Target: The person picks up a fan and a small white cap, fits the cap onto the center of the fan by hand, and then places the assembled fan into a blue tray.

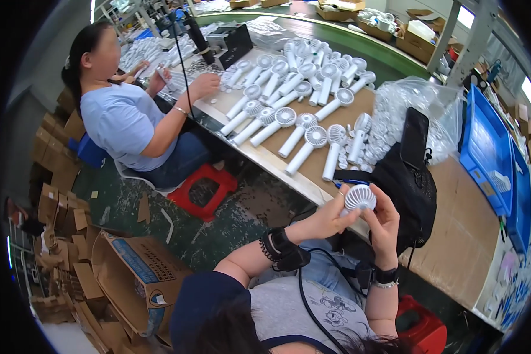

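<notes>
A white handheld fan [360,197] is held between both my hands at the table's near edge, its round slatted head facing up. My left hand [336,212] closes on it from the left side. From the right, my right hand [385,221] pinches its lower edge with thumb and fingers. The fan's handle is mostly hidden by the hands. Just beyond, several more white handheld fans [315,137] lie in rows on brown board, handles mostly pointing toward the near left edge.
Right of the fans lie a clear plastic bag [416,97] of small white parts, a black bag [398,189] with a phone [415,137] on it, and blue trays [484,156]. A co-worker [121,112] sits at left by a red stool [203,192]. A cardboard box [133,283] stands at lower left.
</notes>
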### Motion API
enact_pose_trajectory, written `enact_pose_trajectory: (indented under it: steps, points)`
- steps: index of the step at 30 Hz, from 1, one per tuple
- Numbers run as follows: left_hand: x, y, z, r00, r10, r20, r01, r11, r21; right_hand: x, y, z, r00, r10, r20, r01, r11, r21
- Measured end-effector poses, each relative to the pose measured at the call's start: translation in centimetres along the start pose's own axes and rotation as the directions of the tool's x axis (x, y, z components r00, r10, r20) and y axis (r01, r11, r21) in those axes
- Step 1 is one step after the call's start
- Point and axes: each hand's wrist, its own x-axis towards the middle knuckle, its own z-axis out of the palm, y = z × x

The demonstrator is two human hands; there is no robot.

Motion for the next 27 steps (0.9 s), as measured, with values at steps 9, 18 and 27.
enact_pose_trajectory:
  steps: [9,18,27]
  points:
    - [-0.6,-0.9,-1.4,0.999,-0.02,0.027,0.022,0.997,-0.07,1.0,2.0,-0.2,0.973,-0.158,0.168,0.198,0.945,-0.261]
    - [0.3,3.3,-11.5,0.863,0.032,-0.505,0.044,0.99,0.137,0.2,1.5,1.8,0.993,-0.122,0.006,0.118,0.947,-0.3]
    - [3.0,-1.7,-42.2,0.628,0.369,-0.686,0.563,0.393,0.727,-2.0,1.3,-1.4,0.997,-0.014,0.071,0.031,0.971,-0.239]
